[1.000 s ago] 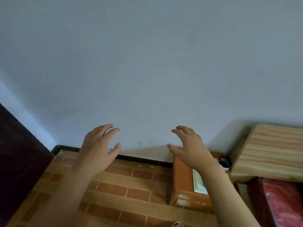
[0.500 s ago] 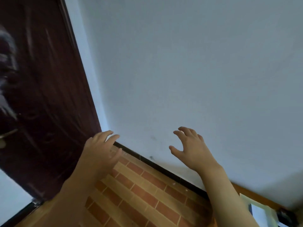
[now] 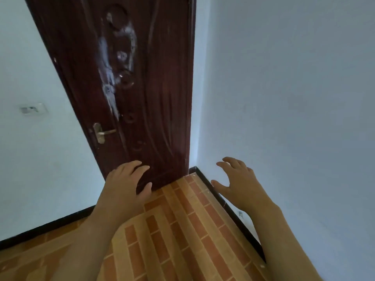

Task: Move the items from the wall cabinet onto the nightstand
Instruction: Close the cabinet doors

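In front of the person, the left hand (image 3: 126, 184) and right hand (image 3: 238, 183) hover apart, fingers spread and loosely bent, holding nothing. Beyond them stands a dark reddish-brown wooden door (image 3: 129, 88) with a brass lever handle (image 3: 102, 132), between pale blue walls (image 3: 294, 98), above orange brick-patterned flooring (image 3: 178, 230). Neither cabinet nor nightstand shows.

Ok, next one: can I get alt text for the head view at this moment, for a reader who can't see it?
Two empty hands, the left hand and right hand, reach forward with fingers spread, holding nothing, toward a closed dark wooden door with a metal handle in a room corner. Pale walls and a brick-patterned floor surround them; no cabinet or nightstand is in view.
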### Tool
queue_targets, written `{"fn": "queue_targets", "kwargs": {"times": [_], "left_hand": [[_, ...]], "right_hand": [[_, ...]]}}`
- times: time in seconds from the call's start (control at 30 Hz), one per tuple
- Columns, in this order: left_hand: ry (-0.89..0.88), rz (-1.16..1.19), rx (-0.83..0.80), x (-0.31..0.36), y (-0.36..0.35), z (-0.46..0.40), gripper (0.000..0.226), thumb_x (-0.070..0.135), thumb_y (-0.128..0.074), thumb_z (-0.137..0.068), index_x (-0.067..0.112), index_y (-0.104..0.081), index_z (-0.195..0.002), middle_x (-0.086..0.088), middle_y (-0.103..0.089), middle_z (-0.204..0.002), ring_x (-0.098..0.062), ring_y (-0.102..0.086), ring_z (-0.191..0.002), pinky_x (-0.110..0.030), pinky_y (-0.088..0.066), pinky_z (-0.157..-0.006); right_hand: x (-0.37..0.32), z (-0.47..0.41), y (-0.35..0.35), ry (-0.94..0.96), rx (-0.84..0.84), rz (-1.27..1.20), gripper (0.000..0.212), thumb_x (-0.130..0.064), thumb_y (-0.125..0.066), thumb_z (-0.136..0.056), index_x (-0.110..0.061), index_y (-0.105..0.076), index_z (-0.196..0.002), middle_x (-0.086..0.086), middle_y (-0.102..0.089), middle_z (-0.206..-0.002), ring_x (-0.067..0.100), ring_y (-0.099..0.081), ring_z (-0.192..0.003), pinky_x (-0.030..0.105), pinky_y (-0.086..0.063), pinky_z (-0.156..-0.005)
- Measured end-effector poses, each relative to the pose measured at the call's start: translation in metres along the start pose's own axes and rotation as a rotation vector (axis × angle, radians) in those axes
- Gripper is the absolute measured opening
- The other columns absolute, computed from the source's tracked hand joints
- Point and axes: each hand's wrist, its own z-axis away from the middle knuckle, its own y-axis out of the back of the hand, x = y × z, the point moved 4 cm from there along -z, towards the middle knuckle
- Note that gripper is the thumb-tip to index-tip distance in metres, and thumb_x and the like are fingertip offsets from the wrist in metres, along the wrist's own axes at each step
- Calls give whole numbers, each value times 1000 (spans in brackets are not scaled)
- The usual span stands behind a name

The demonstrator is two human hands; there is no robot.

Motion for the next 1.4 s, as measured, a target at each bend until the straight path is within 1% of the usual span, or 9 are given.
{"fn": "queue_targets", "kwargs": {"times": [0.27, 0.4, 0.5, 0.7, 0.87, 0.93, 1.07, 1.27, 1.4], "left_hand": [[346, -68, 90, -64, 35, 27, 61, 60, -35, -91, 30, -57, -141, 4, -53, -148, -22, -47, -137, -49, -40, -113], [529, -149, 118, -96, 55, 81, 57, 58, -39, -93, 29, -58, -139, 3, -53, -147, -23, -48, -135, -49, -43, -110], [684, -206, 125, -116, 74, 138, 58, 61, -40, -94, 31, -55, -141, 4, -51, -148, -22, -47, -135, -50, -43, -110], [980, -308, 196, -117, 117, 258, 60, 63, -36, -92, 30, -56, -139, 2, -55, -143, -25, -50, -131, -49, -43, -107], [1170, -400, 218, -110, 156, 348, 56, 60, -40, -95, 34, -51, -144, 5, -49, -150, -21, -44, -138, -47, -38, -114], [1213, -431, 240, -110, 172, 381, 55, 59, -41, -97, 34, -49, -145, 6, -48, -151, -20, -42, -140, -46, -36, -116], [1275, -440, 277, -117, 206, 447, 64, 64, -31, -91, 34, -51, -144, 4, -50, -150, -21, -43, -139, -47, -36, -115], [1335, -495, 311, -127, 257, 554, 63, 62, -34, -91, 32, -52, -143, 4, -50, -149, -21, -45, -137, -48, -39, -113], [1372, -553, 322, -125, 293, 623, 59, 60, -38, -93, 33, -51, -144, 5, -49, -149, -20, -43, -138, -47, -36, -116]], "right_hand": [[-84, -118, -44, 310, -156, -97, 65, -62, -51, -99, -30, -39, -155, -7, -31, -165, 20, -27, -153, 50, -26, -125], [-151, -143, -72, 511, -206, -103, 65, -58, -54, -99, -26, -44, -154, -3, -36, -162, 19, -31, -150, 45, -29, -122], [-212, -135, -91, 670, -259, -136, 62, -55, -54, -100, -26, -45, -154, -3, -37, -162, 19, -31, -149, 41, -29, -122], [-329, -78, -112, 961, -382, -223, 60, -58, -51, -101, -30, -43, -153, -10, -33, -162, 12, -24, -151, 39, -26, -122], [-412, -11, -106, 1129, -441, -266, 60, -55, -51, -102, -29, -41, -155, -10, -30, -164, 13, -23, -151, 39, -27, -122], [-441, 20, -102, 1163, -467, -287, 59, -54, -52, -102, -30, -41, -155, -11, -30, -164, 14, -24, -150, 38, -27, -121], [-497, 81, -96, 1240, -482, -285, 61, -53, -51, -103, -29, -37, -158, -11, -28, -164, 15, -22, -149, 36, -25, -121], [-584, 169, -99, 1345, -475, -325, 59, -52, -51, -103, -29, -40, -156, -10, -29, -164, 12, -22, -150, 36, -23, -121], [-642, 229, -97, 1435, -468, -353, 61, -50, -53, -101, -28, -40, -156, -8, -30, -164, 13, -24, -151, 39, -23, -123]]}}
